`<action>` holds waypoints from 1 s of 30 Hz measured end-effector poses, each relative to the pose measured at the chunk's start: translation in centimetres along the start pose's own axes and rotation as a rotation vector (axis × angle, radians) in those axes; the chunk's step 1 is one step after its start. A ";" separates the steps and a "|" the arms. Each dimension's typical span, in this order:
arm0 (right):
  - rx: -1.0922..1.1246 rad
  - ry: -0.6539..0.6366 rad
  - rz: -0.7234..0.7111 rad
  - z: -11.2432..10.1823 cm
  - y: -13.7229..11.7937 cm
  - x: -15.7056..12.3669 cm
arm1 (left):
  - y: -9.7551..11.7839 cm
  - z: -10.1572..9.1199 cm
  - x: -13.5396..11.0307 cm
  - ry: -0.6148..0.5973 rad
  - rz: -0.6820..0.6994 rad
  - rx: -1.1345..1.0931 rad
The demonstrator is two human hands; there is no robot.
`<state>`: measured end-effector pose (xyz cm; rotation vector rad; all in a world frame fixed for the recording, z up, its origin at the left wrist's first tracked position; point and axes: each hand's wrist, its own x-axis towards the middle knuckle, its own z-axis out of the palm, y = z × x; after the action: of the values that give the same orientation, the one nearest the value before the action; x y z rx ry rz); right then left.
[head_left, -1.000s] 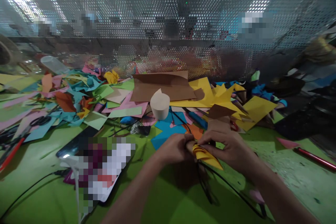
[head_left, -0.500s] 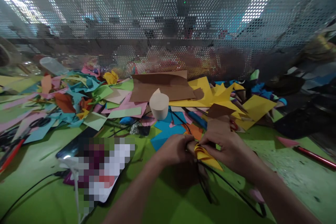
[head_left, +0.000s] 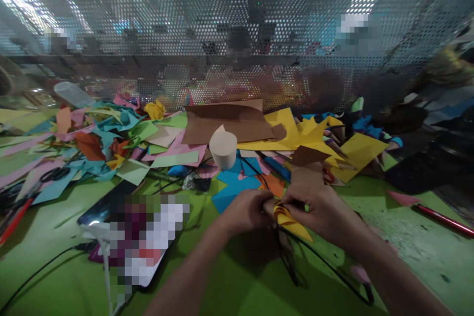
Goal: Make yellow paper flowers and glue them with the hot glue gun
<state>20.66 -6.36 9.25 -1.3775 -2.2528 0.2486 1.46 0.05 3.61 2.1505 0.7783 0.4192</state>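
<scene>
Close together over the green table, both of my hands work at a folded yellow paper. My left hand is closed round a narrow brown piece against the paper's left end; its exact kind is partly hidden by my fingers. With thumb and fingers, my right hand pinches the yellow paper's upper edge. A black cord runs from just below the paper toward the lower right. Beyond my right hand stands a curled strip of brown paper.
A pale paper roll stands ahead, before a large brown sheet. Coloured paper scraps pile along the back. Left are a phone, partly blurred, and scissors. A red pen lies right. A perforated metal screen rises behind.
The hands and the yellow paper hold nearly the same pose. The whole view has shifted very slightly.
</scene>
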 end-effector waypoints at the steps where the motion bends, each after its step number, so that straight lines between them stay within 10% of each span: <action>1: -0.009 -0.001 0.002 0.0 -0.1 0.0 | 0.0 0.0 0.0 -0.001 0.001 0.000; 30: 0.262 0.092 -0.005 0.3 0.7 0.2 | -0.5 0.0 -0.1 0.015 0.034 -0.074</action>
<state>20.95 -5.81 8.75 -1.2192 -2.0640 0.4521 1.21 0.19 3.21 2.0965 0.7253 0.4752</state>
